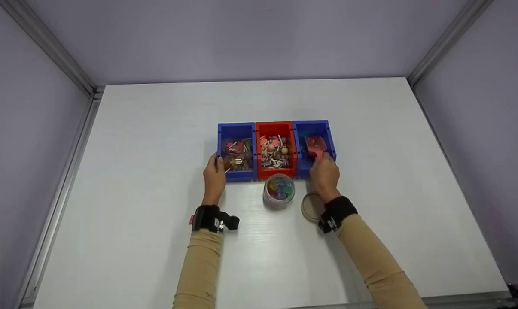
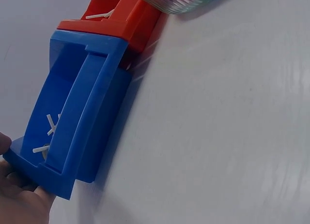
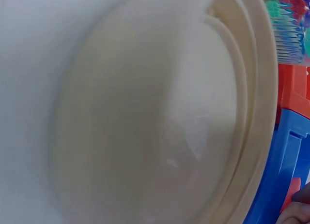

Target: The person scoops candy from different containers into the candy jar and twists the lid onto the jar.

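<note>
My left hand (image 1: 214, 178) grips the outer side of the left blue bin (image 1: 241, 175), thumb at its rim and fingers below in the left wrist view. Wrapped candies and lollipops with white sticks lie in this bin. My right hand (image 1: 325, 176) holds a small red scoop (image 1: 315, 146) by its handle, the scoop's head inside the right blue bin (image 1: 310, 128). Some dark bluish contents show there, too unclear to name. Between them stands a red bin (image 1: 276, 174) with lollipops (image 1: 276, 150). A clear ribbed jar (image 1: 279, 193) of colourful pieces stands before it.
A round beige lid (image 1: 312, 207) lies on the white table (image 1: 147, 180) beneath my right wrist; it fills much of the right wrist view. Grey-white walls (image 1: 250, 38) enclose the table at the back and both sides.
</note>
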A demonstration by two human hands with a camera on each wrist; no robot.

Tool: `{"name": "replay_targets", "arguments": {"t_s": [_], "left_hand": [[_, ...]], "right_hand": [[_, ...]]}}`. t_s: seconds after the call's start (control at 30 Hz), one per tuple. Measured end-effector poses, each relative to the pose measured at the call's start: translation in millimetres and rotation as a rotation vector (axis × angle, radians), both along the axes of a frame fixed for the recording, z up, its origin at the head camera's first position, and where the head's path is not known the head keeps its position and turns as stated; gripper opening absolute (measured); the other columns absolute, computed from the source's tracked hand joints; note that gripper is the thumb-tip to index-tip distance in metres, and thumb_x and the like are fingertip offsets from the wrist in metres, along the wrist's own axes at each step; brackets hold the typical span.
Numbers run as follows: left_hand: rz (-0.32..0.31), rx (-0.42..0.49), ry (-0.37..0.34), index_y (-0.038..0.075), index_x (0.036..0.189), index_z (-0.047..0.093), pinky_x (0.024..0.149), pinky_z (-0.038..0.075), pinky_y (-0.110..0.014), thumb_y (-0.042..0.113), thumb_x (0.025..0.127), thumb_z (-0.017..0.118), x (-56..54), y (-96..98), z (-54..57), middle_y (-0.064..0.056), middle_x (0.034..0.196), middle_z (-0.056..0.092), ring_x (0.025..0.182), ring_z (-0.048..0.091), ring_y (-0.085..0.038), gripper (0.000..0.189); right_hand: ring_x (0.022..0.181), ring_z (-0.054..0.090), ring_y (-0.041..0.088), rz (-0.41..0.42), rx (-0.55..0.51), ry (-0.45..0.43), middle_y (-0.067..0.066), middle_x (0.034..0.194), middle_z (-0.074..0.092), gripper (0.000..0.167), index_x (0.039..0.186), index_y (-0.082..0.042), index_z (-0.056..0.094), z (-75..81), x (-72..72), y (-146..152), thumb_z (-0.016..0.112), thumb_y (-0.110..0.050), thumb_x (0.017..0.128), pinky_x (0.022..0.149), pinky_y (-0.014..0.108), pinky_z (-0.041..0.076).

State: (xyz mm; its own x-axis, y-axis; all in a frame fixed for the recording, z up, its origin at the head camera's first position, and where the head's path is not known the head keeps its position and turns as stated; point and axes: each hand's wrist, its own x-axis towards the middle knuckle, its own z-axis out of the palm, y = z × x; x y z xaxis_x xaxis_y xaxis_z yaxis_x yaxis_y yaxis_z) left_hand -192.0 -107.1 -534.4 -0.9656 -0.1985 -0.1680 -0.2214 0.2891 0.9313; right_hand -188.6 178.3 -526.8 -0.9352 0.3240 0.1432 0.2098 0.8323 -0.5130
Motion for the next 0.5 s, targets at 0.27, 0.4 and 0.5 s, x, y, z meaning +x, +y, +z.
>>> {"name": "replay_targets", "arguments": {"t_s": [0.27, 0.4, 0.5], "left_hand": [[0.009, 0.009, 0.009, -0.004, 0.143, 0.039, 0.117, 0.036, -0.045, 0.019, 0.105, 0.037, -0.2, 0.9, -0.9, -0.022, 0.147, 0.046, 0.141, 0.041, -0.033, 0.045], [0.016, 0.003, 0.025, -0.005, 0.142, 0.040, 0.117, 0.036, -0.045, 0.019, 0.105, 0.037, 0.2, 1.4, -1.5, -0.023, 0.146, 0.047, 0.140, 0.042, -0.033, 0.044], [0.024, 0.006, 0.040, -0.006, 0.141, 0.042, 0.116, 0.037, -0.045, 0.018, 0.105, 0.038, 0.3, 1.2, -1.4, -0.023, 0.144, 0.049, 0.139, 0.043, -0.034, 0.043]], "right_hand": [[0.090, 0.066, 0.048, 0.001, -0.030, -0.003, 0.032, 0.096, 0.066, 0.028, 0.108, 0.012, 0.059, -2.9, -0.1, 1.5, 0.050, -0.012, 0.097, 0.077, 0.057, 0.053], [0.091, 0.066, 0.047, 0.005, -0.036, -0.016, 0.031, 0.096, 0.066, 0.030, 0.109, 0.013, 0.058, -2.4, 0.6, 1.6, 0.048, -0.013, 0.098, 0.078, 0.056, 0.053], [0.092, 0.066, 0.047, 0.010, -0.040, -0.014, 0.031, 0.097, 0.066, 0.031, 0.111, 0.013, 0.058, -1.5, 1.3, 1.1, 0.048, -0.013, 0.098, 0.078, 0.056, 0.053]]}}
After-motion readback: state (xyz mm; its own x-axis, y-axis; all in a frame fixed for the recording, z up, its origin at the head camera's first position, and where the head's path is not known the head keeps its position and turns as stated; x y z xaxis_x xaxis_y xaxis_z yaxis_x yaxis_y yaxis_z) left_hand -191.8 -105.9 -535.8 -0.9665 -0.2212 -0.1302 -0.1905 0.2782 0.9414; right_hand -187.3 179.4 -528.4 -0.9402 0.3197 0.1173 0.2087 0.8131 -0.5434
